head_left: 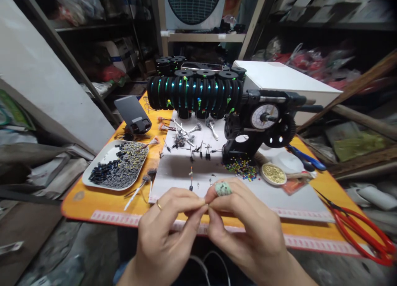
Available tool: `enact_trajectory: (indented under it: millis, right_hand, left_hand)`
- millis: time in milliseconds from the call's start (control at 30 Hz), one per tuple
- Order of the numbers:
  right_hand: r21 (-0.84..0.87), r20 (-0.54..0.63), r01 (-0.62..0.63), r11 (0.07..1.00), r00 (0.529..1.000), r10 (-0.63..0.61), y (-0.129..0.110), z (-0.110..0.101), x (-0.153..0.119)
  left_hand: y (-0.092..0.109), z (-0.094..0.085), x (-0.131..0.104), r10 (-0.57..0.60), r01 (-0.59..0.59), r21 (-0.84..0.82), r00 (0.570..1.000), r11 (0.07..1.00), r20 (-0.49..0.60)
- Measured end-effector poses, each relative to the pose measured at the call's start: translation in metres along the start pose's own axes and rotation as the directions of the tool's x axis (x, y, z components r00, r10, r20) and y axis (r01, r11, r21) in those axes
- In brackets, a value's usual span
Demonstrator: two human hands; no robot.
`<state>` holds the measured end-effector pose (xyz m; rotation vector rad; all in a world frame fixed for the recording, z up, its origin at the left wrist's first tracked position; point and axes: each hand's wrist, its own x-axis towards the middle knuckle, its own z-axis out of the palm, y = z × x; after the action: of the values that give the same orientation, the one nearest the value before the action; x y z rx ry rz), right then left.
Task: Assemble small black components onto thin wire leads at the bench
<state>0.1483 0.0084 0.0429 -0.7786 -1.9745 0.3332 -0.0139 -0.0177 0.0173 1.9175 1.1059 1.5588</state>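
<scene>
My left hand (173, 232) and my right hand (245, 228) meet above the near edge of the table, thumbs and forefingers pinched tip to tip. Whatever lies between the fingertips is too small or hidden to make out. A ring is on a left finger, and a green patterned wrap (223, 189) covers part of a right finger. Just beyond my hands, on a white sheet (173, 170), lie a small rig with an orange tip (191, 178) and several small dark pieces with wire stems (201, 153).
A white tray (115, 188) of grey and black pieces stands left. Behind is a black geared winder (263, 124) with spools of line (195, 91). Coloured beads (242, 168), a bowl of gold bits (273, 174), blue-handled pliers (305, 157) and red scissors (356, 232) lie right.
</scene>
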Motion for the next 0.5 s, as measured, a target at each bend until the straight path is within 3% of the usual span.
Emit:
enact_trajectory:
  millis: [100,233,367,500]
  right_hand:
    - [0.007,0.027,-0.01,1.0,1.0,0.009,-0.001,0.0,0.0]
    - [-0.075,0.02,0.125,0.989,0.992,-0.124,0.003,-0.003,-0.001]
    - [-0.212,0.048,0.291,0.933,0.957,-0.287,0.01,-0.008,-0.003]
    - [-0.204,0.078,0.44,0.874,0.898,-0.434,0.018,-0.012,-0.002]
  left_hand:
    - [0.0,-0.001,0.002,0.044,-0.044,0.055,0.999,0.997,0.015]
    - [0.004,-0.005,0.006,-0.149,0.151,-0.024,0.986,0.988,0.07]
    - [0.008,-0.011,0.013,-0.336,0.349,-0.039,0.922,0.936,0.193]
    - [0.012,-0.022,0.025,-0.347,0.359,0.016,0.889,0.933,0.299]
